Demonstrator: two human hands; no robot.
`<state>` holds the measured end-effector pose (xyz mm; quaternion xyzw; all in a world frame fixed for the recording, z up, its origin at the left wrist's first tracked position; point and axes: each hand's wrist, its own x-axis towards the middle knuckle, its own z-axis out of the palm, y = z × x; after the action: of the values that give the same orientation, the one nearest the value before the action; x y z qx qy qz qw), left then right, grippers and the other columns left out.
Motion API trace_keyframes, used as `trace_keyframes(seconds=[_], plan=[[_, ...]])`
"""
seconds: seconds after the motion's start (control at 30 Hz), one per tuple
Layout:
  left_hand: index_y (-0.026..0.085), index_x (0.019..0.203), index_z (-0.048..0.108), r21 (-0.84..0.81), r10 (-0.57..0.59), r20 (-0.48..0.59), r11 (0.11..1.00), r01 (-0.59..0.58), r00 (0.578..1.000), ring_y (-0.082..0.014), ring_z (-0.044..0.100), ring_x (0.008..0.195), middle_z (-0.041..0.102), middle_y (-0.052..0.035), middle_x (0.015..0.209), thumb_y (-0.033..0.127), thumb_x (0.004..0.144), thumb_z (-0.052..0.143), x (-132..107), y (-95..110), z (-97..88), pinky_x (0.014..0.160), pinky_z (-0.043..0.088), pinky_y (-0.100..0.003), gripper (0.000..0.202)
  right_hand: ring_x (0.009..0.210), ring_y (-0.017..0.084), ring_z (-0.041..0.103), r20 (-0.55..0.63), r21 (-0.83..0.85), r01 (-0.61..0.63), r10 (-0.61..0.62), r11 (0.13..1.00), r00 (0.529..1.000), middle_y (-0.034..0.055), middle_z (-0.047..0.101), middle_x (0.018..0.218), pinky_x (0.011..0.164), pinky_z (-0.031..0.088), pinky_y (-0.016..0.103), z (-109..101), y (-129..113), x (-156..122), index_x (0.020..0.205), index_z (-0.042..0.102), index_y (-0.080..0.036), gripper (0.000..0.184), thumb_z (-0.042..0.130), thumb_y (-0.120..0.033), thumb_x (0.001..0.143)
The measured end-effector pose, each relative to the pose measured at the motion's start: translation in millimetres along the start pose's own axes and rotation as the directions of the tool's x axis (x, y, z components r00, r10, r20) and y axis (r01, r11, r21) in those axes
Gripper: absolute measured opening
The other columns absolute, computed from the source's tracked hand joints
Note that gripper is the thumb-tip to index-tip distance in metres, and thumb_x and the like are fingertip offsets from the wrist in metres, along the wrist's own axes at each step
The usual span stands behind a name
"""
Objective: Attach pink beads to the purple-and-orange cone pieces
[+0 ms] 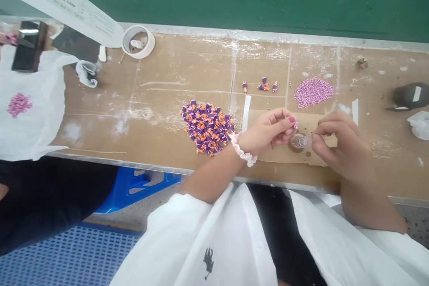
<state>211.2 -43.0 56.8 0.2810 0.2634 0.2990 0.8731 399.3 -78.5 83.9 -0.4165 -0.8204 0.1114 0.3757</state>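
Observation:
My left hand (273, 128), with a pale scrunchie on its wrist, is closed in a pinch on a small pink piece (295, 125) that shows at the fingertips. My right hand (343, 140) is pinched too, thumb against forefinger; whatever lies between the tips is too small to make out. A small clear container (300, 141) stands between the two hands on a piece of cardboard (268, 155). Beyond them lies a flat heap of tiny pink pieces (313, 92). Left of my left forearm is a pile of small purple and orange figures (209, 127).
Several loose figures (264, 84) lie behind the cardboard. A tape roll (148, 47) and a white cloth (43, 120) with pink pieces (19, 105) are at left. A dark rounded object (410, 96) sits at right. Beside me are a blue stool (134, 190) and another person's dark-clothed body (50, 201).

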Motion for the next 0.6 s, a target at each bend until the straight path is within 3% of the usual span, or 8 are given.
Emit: trace_keyframes(seconds=[0.2, 0.6], plan=[[0.015, 0.079, 0.052, -0.035, -0.066, 0.052, 0.997, 0.068, 0.996, -0.0041, 0.044, 0.052, 0.049, 0.0055, 0.059, 0.043, 0.074, 0.077, 0.7, -7.7, 6.0, 0.048, 0.03, -0.018, 0.038, 0.065, 0.015, 0.054, 0.004, -0.034, 0.023, -0.023, 0.999, 1.0, 0.0009, 0.056, 0.075, 0.054, 0.042, 0.03, 5.9, 0.3, -3.0, 0.085, 0.049, -0.023, 0.024, 0.062, -0.004, 0.078], [0.015, 0.078, 0.052, -0.013, -0.064, 0.037, 0.998, 0.065, 0.997, -0.0031, 0.043, 0.049, 0.052, 0.0063, 0.057, 0.049, 0.07, 0.079, 1.2, -10.9, 9.1, 0.047, 0.03, -0.018, 0.044, 0.064, 0.016, 0.053, 0.036, -0.036, 0.013, -0.012, 0.999, 0.999, 0.0015, 0.057, 0.075, 0.055, 0.044, 0.031, 6.4, 0.2, -4.5, 0.081, 0.052, -0.023, 0.02, 0.063, -0.006, 0.077]])
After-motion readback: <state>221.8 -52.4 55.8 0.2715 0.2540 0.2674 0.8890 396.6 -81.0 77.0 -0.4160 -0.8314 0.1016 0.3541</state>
